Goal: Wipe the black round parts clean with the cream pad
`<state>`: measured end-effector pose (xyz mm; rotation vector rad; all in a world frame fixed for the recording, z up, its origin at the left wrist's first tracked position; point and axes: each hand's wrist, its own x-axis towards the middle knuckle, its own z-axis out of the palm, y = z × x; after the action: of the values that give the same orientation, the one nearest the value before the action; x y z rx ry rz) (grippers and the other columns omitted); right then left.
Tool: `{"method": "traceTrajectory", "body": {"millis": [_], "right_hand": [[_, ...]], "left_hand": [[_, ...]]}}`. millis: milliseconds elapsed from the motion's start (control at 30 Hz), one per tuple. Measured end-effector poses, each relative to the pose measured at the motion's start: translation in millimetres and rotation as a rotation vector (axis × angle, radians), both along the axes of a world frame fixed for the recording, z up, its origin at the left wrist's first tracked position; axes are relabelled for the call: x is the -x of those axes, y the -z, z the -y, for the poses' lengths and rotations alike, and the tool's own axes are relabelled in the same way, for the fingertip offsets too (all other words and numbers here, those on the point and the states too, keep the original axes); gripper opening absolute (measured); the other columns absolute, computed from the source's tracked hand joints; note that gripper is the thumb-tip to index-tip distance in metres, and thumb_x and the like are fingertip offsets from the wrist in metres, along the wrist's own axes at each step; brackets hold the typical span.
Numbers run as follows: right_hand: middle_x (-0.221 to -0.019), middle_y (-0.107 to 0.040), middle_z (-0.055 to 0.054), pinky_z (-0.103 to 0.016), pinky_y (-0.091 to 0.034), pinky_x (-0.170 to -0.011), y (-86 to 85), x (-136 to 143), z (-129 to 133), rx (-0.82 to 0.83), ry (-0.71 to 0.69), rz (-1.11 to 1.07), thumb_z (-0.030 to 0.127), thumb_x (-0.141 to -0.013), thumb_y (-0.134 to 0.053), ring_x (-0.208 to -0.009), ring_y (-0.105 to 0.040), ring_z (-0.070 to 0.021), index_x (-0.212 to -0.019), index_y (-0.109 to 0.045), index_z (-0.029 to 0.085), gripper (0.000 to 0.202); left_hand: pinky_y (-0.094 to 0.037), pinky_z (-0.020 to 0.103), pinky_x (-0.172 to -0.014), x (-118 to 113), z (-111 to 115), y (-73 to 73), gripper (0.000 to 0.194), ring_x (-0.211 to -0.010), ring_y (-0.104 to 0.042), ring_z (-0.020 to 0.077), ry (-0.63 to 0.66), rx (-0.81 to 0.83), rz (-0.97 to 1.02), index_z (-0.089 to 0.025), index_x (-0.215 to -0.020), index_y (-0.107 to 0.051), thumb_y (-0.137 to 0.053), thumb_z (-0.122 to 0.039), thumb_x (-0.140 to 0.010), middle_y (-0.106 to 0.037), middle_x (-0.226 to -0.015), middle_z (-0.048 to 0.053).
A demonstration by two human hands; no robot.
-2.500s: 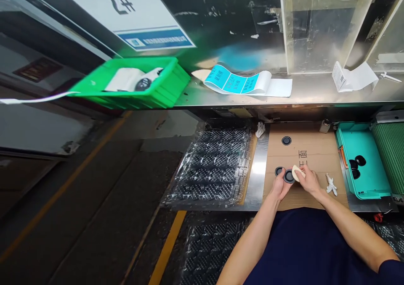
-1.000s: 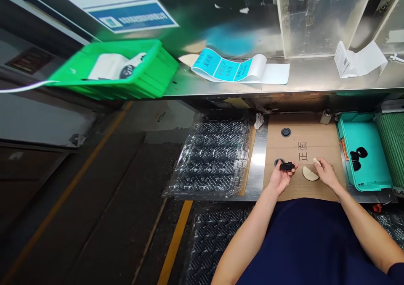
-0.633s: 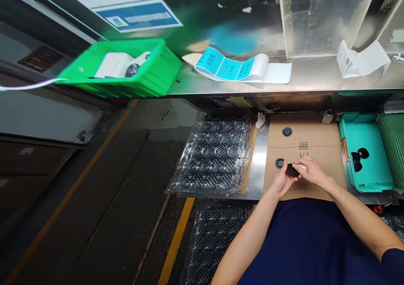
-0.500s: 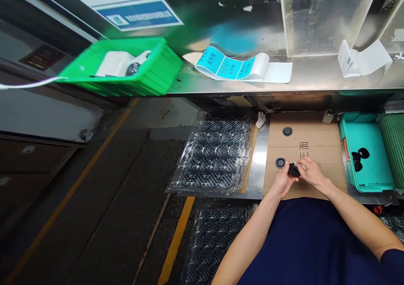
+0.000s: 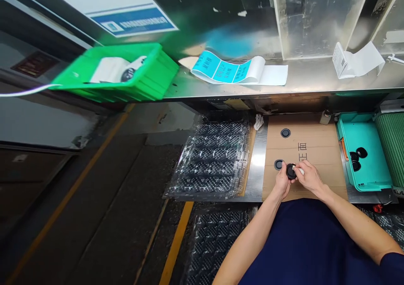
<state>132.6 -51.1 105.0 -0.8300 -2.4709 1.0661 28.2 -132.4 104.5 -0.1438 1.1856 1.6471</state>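
Observation:
A round black part (image 5: pixel 291 171) is held over the cardboard sheet (image 5: pixel 328 150), its round face turned up. My left hand (image 5: pixel 282 180) grips it by the left edge, fingers closed. At its right side my right hand (image 5: pixel 309 175) pinches a small white piece (image 5: pixel 298 170), which touches the part's face; it may be a cloth, but it is too small to tell. One dark disc (image 5: pixel 278 164) lies on the cardboard just left of my left hand, partly hidden by it. Another dark disc (image 5: pixel 285 133) lies farther back.
Clear plastic trays (image 5: pixel 214 159) are stacked at the left, more (image 5: pixel 217 243) below. A teal bin (image 5: pixel 370 171) with several black parts stands right, beside a green ribbed surface (image 5: pixel 393 142). A small bottle (image 5: pixel 325 117) stands behind. The shelf holds a green basket (image 5: pixel 151 75) and blue labels (image 5: pixel 224 68).
The black part has turned so that its round face shows more fully. The right hand's white piece now rests at its right side. The whole view has shifted slightly.

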Motion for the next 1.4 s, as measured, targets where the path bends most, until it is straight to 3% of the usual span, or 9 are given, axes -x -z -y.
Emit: {"method": "traceTrajectory", "body": {"millis": [133, 267, 400, 600, 933, 1033, 1133, 1267, 1400], "right_hand": [[-0.097, -0.063, -0.004, -0.026, -0.045, -0.075, -0.7, -4, 3, 0.005, -0.185, 0.01, 0.025, -0.097, -0.052, -0.084, -0.061, -0.0161, -0.091, -0.062, 0.024, 0.012], [-0.095, -0.062, -0.004, -0.026, -0.044, -0.073, -0.1, -7, -2, -0.02, -0.09, 0.105, 0.024, -0.098, -0.051, -0.08, -0.059, -0.0156, -0.091, -0.061, 0.022, 0.012], [-0.09, -0.064, -0.003, -0.026, -0.044, -0.076, 0.1, -13, -15, 0.04, -0.297, 0.127, 0.021, -0.094, -0.055, -0.083, -0.061, -0.0165, -0.091, -0.062, 0.022, 0.007], [-0.096, -0.065, -0.005, -0.027, -0.046, -0.08, -1.1, -6, -29, 0.008, -0.047, 0.023, 0.027, -0.098, -0.052, -0.086, -0.062, -0.0168, -0.094, -0.063, 0.021, 0.013], [-0.103, -0.07, -0.007, -0.026, -0.044, -0.074, 0.5, 4, -9, -0.146, -0.078, 0.328, 0.034, -0.106, -0.039, -0.087, -0.066, -0.0183, -0.108, -0.069, 0.023, 0.032], [-0.11, -0.07, -0.008, -0.027, -0.044, -0.074, 3.4, -6, -8, -0.208, -0.099, 0.39, 0.034, -0.106, -0.036, -0.089, -0.066, -0.0191, -0.12, -0.067, 0.025, 0.035], [-0.103, -0.07, -0.007, -0.026, -0.045, -0.075, 12.8, -20, -11, -0.16, -0.125, 0.434, 0.031, -0.104, -0.039, -0.087, -0.067, -0.0188, -0.111, -0.071, 0.024, 0.033], [-0.098, -0.072, -0.006, -0.027, -0.047, -0.081, 16.2, -28, -23, -0.037, 0.005, 0.229, 0.032, -0.103, -0.041, -0.088, -0.067, -0.0184, -0.101, -0.07, 0.022, 0.031], [-0.099, -0.073, -0.006, -0.027, -0.048, -0.08, -0.6, -19, -33, 0.034, 0.057, -0.013, 0.035, -0.101, -0.045, -0.089, -0.067, -0.0182, -0.105, -0.068, 0.021, 0.027]], "left_hand": [[-0.031, 0.021, -0.043, -2, 2, 1.6, 0.063, -0.053, -0.053, 0.0094, -0.036, 0.095, 0.003, -0.009, -0.094, -0.071, -0.069, -0.07, -0.079, -0.066, -0.071, 0.005], [-0.033, 0.021, -0.043, -6, 3, 3.9, 0.063, -0.053, -0.054, 0.0103, -0.017, 0.052, 0.043, -0.01, -0.093, -0.069, -0.069, -0.071, -0.078, -0.063, -0.069, 0.003], [-0.033, 0.021, -0.043, -4, 6, 8.7, 0.061, -0.051, -0.054, 0.0104, -0.032, 0.071, 0.069, -0.01, -0.096, -0.067, -0.068, -0.069, -0.081, -0.062, -0.068, 0.003], [-0.033, 0.022, -0.042, -3, 6, 10.0, 0.061, -0.049, -0.058, 0.0134, -0.01, 0.076, 0.052, -0.01, -0.096, -0.064, -0.061, -0.07, -0.086, -0.062, -0.067, 0.005], [-0.03, 0.02, -0.04, -16, -3, -2.3, 0.064, -0.05, -0.048, 0.009, 0.027, 0.128, -0.183, -0.016, -0.079, -0.057, -0.069, -0.078, -0.071, -0.052, -0.061, -0.002], [-0.031, 0.02, -0.041, -13, -3, -5.8, 0.065, -0.051, -0.048, 0.0087, 0.023, 0.125, -0.198, -0.014, -0.082, -0.059, -0.068, -0.078, -0.072, -0.055, -0.065, -0.001], [-0.032, 0.021, -0.042, -6, -6, -12.4, 0.067, -0.051, -0.053, 0.0096, 0.029, 0.093, -0.207, -0.012, -0.093, -0.064, -0.064, -0.076, -0.077, -0.058, -0.068, 0.001], [-0.031, 0.02, -0.041, 3, -10, -20.2, 0.065, -0.052, -0.057, 0.0109, 0.03, 0.048, -0.188, -0.011, -0.098, -0.065, -0.063, -0.074, -0.079, -0.062, -0.074, 0.004], [-0.028, 0.02, -0.04, 0, -12, -21.1, 0.063, -0.051, -0.058, 0.0111, 0.102, 0.07, -0.14, -0.013, -0.094, -0.064, -0.063, -0.074, -0.08, -0.067, -0.079, 0.008]]}}
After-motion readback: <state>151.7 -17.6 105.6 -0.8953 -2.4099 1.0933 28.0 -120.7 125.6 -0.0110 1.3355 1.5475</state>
